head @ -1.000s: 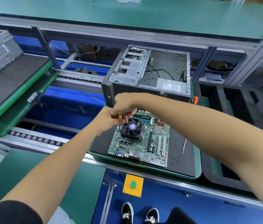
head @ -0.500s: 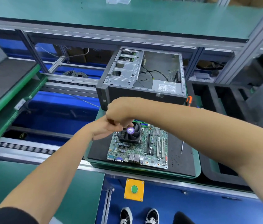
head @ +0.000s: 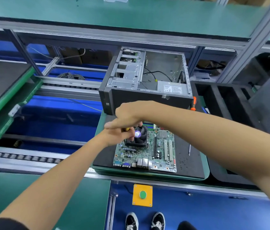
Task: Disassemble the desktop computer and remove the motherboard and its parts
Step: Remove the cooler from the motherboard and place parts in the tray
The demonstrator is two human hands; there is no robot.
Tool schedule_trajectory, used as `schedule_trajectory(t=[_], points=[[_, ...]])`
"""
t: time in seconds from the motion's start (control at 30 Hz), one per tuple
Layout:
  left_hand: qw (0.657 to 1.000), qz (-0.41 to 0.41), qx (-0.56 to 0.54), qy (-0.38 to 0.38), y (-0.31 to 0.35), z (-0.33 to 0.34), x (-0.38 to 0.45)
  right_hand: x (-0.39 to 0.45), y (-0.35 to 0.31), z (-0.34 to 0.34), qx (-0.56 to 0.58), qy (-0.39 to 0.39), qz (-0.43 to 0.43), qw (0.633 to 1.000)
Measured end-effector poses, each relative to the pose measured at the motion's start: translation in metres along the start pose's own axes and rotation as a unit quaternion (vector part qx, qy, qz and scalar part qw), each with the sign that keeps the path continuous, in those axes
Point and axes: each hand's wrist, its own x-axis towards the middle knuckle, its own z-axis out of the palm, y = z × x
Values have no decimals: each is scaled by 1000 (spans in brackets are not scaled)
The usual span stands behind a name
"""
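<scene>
Green-topped benches and a roller conveyor fill the frame, and at centre a green-rimmed tray [head: 206, 165] with a black mat carries the motherboard [head: 155, 155], lifted out of the emptied computer case [head: 147, 83] just behind it and laid flat, presumably so its parts can be reached from above. Both forearms stretch in from the lower corners and meet over the cooler fan [head: 139, 136] at the board's upper left. The right hand [head: 127, 115] curls palm-down on a yellow-handled screwdriver [head: 126, 129], likely at a cooler screw, while the left hand [head: 116, 136] holds the fan's edge with bent fingers.
</scene>
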Motion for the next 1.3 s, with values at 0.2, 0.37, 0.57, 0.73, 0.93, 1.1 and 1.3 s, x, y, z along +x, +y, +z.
schedule_trajectory(t=[0.2, 0.37, 0.57, 0.73, 0.93, 1.1, 1.3], points=[[996, 65, -22, 50, 0, 14, 6, 3, 12, 9, 14, -26, 46, 999], [996, 45, -47, 66, -6, 14, 6, 6, 19, 12, 159, -39, 54, 985], [996, 33, -37, 79, -8, 15, -1, 6, 14, 15, -34, 6, -30, 999], [992, -1, -127, 20, -10, 4, -7, 5, 7, 15, -172, 25, -99, 980], [998, -9, -31, 45, -17, -7, -12, 4, 1, 19, -318, 118, -183, 923], [996, 11, -11, 85, -17, -2, -9, 3, 6, 18, -182, 129, -158, 962], [993, 35, -16, 110, -14, 3, -8, 4, 7, 15, 27, 44, -8, 999]])
